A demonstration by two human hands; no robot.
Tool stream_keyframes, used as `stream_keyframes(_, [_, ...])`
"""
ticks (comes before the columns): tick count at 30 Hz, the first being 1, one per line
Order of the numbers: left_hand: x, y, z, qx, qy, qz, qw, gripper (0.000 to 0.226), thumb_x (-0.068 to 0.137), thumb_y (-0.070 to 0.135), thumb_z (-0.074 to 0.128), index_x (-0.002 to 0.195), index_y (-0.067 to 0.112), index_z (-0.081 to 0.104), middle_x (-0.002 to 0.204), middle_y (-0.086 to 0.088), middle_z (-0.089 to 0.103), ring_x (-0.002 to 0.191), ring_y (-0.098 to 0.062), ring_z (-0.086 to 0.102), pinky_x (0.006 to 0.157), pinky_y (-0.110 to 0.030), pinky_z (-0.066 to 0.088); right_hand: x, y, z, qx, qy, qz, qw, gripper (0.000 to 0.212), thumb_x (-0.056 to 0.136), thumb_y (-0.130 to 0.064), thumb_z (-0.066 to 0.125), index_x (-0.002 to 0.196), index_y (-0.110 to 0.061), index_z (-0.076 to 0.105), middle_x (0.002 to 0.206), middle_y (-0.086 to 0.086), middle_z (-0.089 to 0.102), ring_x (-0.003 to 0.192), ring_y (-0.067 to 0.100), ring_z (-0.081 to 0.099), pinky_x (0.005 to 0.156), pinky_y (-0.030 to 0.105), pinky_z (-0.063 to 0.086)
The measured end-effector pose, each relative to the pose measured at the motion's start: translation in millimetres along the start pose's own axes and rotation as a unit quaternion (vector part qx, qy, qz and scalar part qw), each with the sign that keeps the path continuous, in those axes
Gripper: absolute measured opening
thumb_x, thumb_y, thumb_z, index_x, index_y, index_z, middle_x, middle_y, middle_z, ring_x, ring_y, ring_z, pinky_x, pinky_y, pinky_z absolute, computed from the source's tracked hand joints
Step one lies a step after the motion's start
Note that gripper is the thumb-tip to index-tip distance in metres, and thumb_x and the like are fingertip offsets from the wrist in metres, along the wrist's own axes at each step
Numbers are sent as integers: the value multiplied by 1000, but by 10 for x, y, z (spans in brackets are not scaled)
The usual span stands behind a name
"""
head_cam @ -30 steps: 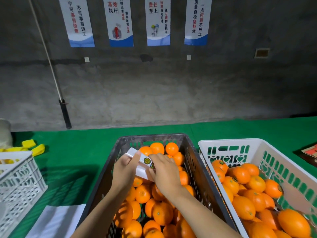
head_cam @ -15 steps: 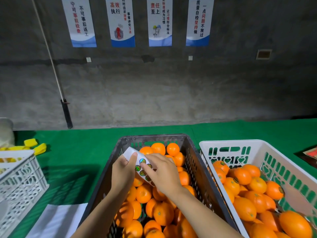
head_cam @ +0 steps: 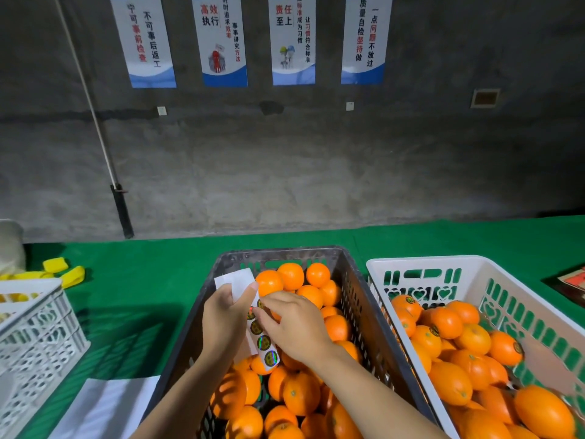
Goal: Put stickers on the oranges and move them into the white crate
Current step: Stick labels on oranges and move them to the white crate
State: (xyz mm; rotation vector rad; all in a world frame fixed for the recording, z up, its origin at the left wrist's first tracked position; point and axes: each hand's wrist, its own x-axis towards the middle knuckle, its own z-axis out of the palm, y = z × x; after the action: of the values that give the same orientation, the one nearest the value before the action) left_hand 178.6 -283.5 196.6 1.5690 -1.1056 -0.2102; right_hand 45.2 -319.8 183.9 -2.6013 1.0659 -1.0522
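Since the earlier frames the sticker strip (head_cam: pixel 257 327) has swung from lying across the hands to hanging nearly upright, its lower end now dangling down over the fruit, and the right hand (head_cam: pixel 292 324) has shifted to the strip's upper stickers.

Nearest, both forearms reach in over the dark crate (head_cam: pixel 361 312), which is heaped with unlabelled oranges (head_cam: pixel 300 394). The left hand (head_cam: pixel 226 318) grips the white backing of the strip, thumb pressed on its blank top end and fingers curled behind it. The right hand has its fingertips bent in against the strip at one of the upper round stickers, pinching at it; whether a sticker is already lifted cannot be told. Three further round green-and-gold stickers show on the strip below the hands.

To the right, just beside the dark crate, stands the white crate (head_cam: pixel 474 264), partly filled with oranges (head_cam: pixel 449 324), several showing a round sticker on top. At the near left a white sheet (head_cam: pixel 104 407) lies on the green table (head_cam: pixel 152 274), and a white lattice crate (head_cam: pixel 38 337) stands at the left edge. Farther left, yellow pieces (head_cam: pixel 63 270) lie on the table beside a pale bag (head_cam: pixel 11 245).

Beyond the table rises a grey concrete wall (head_cam: pixel 316 169) with a leaning pole (head_cam: pixel 95 122) and four posters (head_cam: pixel 221 42) printed with Chinese text.
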Motion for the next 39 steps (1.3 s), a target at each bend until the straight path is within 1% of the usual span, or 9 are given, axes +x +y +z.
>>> stream_keyframes(5, [37,-44,13,-13,-1,-23,1000,52,91,38,67,62,14,30,47,-1,37,45,-6,35,47,-31,32,-22,-15,0,66,-2,29,997,35,104,-37,43,95,-17,70,87,-2,62,81,15,54,65,41,47])
stream_keyframes(8, [34,-53,1,-41,-4,-24,999,50,92,37,65,65,5,40,54,-13,56,48,-24,58,48,-39,44,9,-1,15,131,39,92,986,31,100,-35,52,85,-16,72,83,-1,65,78,16,58,66,42,48])
stream_keyframes(12, [-24,-7,-2,-63,30,-32,997,40,94,38,61,66,19,39,48,5,53,41,-2,53,37,-13,33,75,37,-25,270,100,219,932,34,96,-30,60,67,-12,64,66,5,62,65,22,56,61,46,46])
stream_keyframes(16, [-27,10,-3,-75,87,-57,992,40,97,37,57,70,17,35,56,6,39,43,0,46,41,-15,33,95,165,-127,297,138,319,889,17,92,-19,62,79,-18,73,75,0,70,74,23,65,63,37,52])
stream_keyframes(21, [-15,17,-49,-116,105,-74,985,42,99,41,52,80,8,37,68,-16,46,58,-22,52,51,-39,42,60,386,-251,-12,-75,247,966,31,94,-23,56,65,-16,52,64,3,54,63,26,52,53,38,40])
stream_keyframes(25, [-6,32,-52,-124,104,-94,982,39,99,44,51,84,9,41,80,-22,59,69,-33,66,55,-43,52,-3,393,-275,-167,-249,189,935,21,93,-12,52,73,-16,48,82,7,56,81,31,57,63,38,42])
stream_keyframes(30, [-9,30,-40,-128,105,-100,981,38,98,45,51,77,17,38,71,-11,53,63,-21,62,49,-30,45,-21,391,-276,-248,-286,149,913,13,96,-6,49,91,-12,59,102,10,63,97,34,60,70,40,43])
stream_keyframes(33, [-15,31,-28,-137,107,-103,979,37,99,45,51,77,17,39,69,-7,53,58,-10,60,47,-25,45,-15,303,-159,-302,-298,118,898,21,96,-7,50,76,-15,53,113,9,66,108,33,62,75,37,45])
stream_keyframes(39, [-2,17,-28,-141,94,-103,980,44,99,45,52,83,6,39,70,-15,51,58,-17,59,49,-30,46,-99,296,184,-386,-417,144,810,40,98,-7,52,138,-13,55,148,8,46,137,35,42,103,47,44])
